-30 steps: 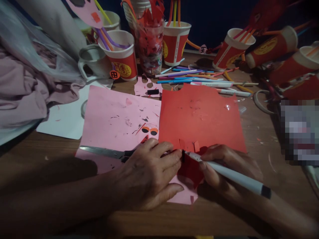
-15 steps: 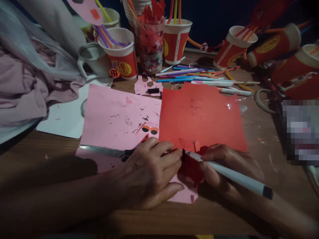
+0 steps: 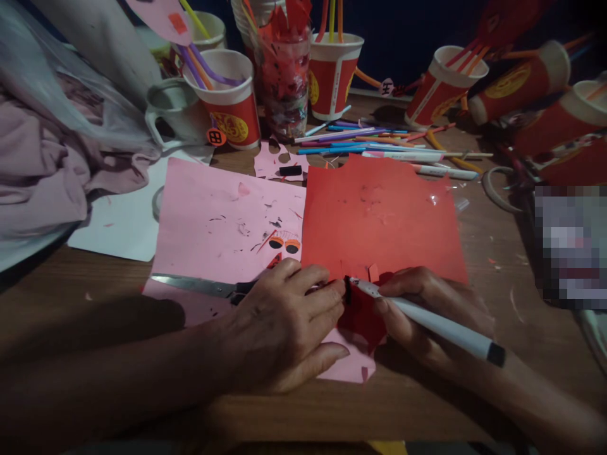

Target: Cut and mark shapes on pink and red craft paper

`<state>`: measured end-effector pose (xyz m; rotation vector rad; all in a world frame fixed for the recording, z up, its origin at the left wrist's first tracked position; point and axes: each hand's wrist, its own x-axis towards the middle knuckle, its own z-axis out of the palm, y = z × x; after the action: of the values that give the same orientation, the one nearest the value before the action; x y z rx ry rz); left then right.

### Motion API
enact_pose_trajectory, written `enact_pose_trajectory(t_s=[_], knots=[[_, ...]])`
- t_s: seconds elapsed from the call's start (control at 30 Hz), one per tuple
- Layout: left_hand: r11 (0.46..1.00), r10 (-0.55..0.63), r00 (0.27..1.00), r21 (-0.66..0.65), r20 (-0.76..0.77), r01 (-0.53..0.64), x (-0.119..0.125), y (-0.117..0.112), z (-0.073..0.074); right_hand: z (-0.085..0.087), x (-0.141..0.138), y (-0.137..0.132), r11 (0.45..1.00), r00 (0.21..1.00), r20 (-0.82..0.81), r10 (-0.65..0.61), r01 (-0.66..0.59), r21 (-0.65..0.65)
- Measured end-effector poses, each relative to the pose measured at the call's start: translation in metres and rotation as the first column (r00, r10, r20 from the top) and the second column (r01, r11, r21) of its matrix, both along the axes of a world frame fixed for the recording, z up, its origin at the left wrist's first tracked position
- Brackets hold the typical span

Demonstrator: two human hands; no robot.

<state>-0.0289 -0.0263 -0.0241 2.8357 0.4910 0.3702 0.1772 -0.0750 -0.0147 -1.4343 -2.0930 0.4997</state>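
My left hand (image 3: 284,325) lies flat with fingers together, pressing on a small red paper piece (image 3: 363,316) at the near edge of the table. My right hand (image 3: 427,316) grips a white marker pen (image 3: 427,319), its tip touching that red piece beside my left fingertips. A large red paper sheet (image 3: 384,218) lies just behind, next to a pink paper sheet (image 3: 222,224) strewn with small cut scraps. Scissors (image 3: 199,285) rest on the pink sheet, their handles hidden under my left hand.
Several red-and-white paper cups (image 3: 232,104) holding straws and paper bits stand along the back. Pens and straws (image 3: 379,148) lie scattered behind the red sheet. A white mug (image 3: 173,117), white paper (image 3: 118,221) and pink cloth (image 3: 52,158) sit left. A tape ring (image 3: 497,189) lies right.
Hands and pen hold nearly the same place; the view has shifted slightly, and the pen has tilted a little flatter.
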Motion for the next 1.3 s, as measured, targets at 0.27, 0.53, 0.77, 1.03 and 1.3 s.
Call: enact_pose_trajectory(t_s=[0.27,0.53,0.77,1.03,1.3], knots=[[1.000,-0.002,1.000,-0.006,0.010,0.002,-0.0019,-0.0011,0.0001,-0.0027,-0.0001,-0.0047,1.000,0.999,-0.045,-0.003,0.003,-0.010],[1.000,-0.011,1.000,-0.011,-0.010,0.011,-0.0011,0.0006,-0.0001,-0.0025,-0.0023,-0.0022,0.999,0.999,-0.034,-0.032,0.033,0.032],[1.000,-0.002,1.000,-0.011,-0.012,0.001,-0.0006,-0.0013,0.0009,-0.0002,-0.0010,0.0020,1.000,1.000,0.003,-0.020,0.020,0.007],[1.000,-0.011,1.000,-0.010,-0.016,0.011,-0.0011,-0.0006,0.0010,-0.0016,0.0003,-0.0026,1.000,1.000,0.007,-0.019,0.019,-0.023],[1.000,-0.011,1.000,-0.016,-0.006,0.011,-0.0017,-0.0004,0.0011,-0.0013,-0.0023,0.0003,1.000,1.000,-0.004,-0.025,0.025,-0.009]])
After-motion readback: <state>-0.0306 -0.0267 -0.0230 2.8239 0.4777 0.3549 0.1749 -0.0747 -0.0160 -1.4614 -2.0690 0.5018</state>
